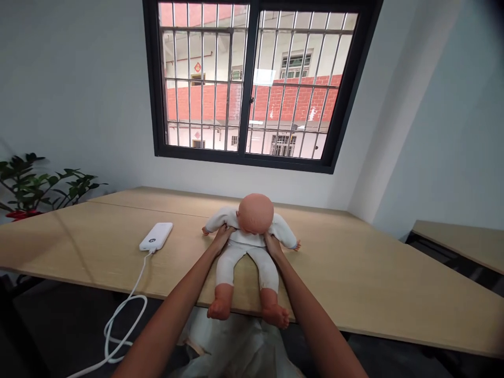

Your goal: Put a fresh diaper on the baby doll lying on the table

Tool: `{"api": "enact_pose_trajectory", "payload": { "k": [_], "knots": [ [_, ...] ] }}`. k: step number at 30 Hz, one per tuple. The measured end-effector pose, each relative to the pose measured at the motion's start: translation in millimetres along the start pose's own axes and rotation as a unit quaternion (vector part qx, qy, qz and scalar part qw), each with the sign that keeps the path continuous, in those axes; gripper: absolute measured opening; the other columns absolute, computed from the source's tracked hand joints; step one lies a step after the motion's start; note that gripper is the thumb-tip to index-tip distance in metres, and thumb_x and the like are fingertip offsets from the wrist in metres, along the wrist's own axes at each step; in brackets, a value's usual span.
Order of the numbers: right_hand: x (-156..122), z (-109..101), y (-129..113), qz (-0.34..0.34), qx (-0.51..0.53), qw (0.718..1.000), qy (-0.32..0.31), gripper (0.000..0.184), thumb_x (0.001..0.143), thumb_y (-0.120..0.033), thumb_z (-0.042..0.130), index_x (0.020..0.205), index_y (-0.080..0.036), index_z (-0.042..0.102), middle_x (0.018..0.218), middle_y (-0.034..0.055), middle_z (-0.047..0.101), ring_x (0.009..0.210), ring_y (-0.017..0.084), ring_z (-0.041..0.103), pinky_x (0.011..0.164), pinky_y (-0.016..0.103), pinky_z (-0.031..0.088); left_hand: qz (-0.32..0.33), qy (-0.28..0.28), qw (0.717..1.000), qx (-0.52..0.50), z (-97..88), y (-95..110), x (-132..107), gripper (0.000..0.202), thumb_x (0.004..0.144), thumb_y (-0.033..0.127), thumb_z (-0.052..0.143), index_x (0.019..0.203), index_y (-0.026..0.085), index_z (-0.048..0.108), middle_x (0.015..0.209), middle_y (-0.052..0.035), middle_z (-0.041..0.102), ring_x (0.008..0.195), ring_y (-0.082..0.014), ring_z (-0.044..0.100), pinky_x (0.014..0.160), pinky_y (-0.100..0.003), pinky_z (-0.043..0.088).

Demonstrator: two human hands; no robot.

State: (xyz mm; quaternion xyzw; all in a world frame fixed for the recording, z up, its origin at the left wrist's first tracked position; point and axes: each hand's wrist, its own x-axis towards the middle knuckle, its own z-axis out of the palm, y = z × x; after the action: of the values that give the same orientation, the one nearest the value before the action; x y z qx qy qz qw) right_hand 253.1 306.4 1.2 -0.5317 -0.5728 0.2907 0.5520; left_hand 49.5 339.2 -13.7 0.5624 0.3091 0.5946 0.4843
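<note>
Grip: left hand (223, 237) and right hand (272, 243) clasping doll (248, 239) | wood-toned table (338, 273) beneath | dark-framed window (244, 105) beyond

Doll (248, 239) on desk (334, 273), mid near edge, feet over that edge. Left hand (223, 236) and right hand (272, 244) flank its torso, below its arms. Power bank (158, 234) left of doll, cable (144, 263) off near edge. Plant (25, 181) past left end, window (243, 84) behind far edge.
</note>
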Motion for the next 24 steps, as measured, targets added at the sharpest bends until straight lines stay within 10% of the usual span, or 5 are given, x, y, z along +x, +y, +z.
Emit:
{"api": "enact_pose_trajectory", "payload": {
  "k": [24],
  "knots": [
    [-6.2, -2.5, -12.1, -0.048, 0.002, 0.999, -0.003, 0.04, 0.079, -0.04, 0.05, 0.104, -0.01, 0.063, 0.115, 0.0139, 0.064, 0.114, 0.024, 0.056, 0.106, 0.032, 0.038, 0.04, -0.024, 0.989, 0.138, -8.8, -7.9, 3.3, 0.05, 0.079, 0.044, 0.057, 0.12, 0.016, 0.049, 0.133, -0.0138, 0.054, 0.127, -0.0269, 0.049, 0.108, -0.037, 0.038]
  ]
}}
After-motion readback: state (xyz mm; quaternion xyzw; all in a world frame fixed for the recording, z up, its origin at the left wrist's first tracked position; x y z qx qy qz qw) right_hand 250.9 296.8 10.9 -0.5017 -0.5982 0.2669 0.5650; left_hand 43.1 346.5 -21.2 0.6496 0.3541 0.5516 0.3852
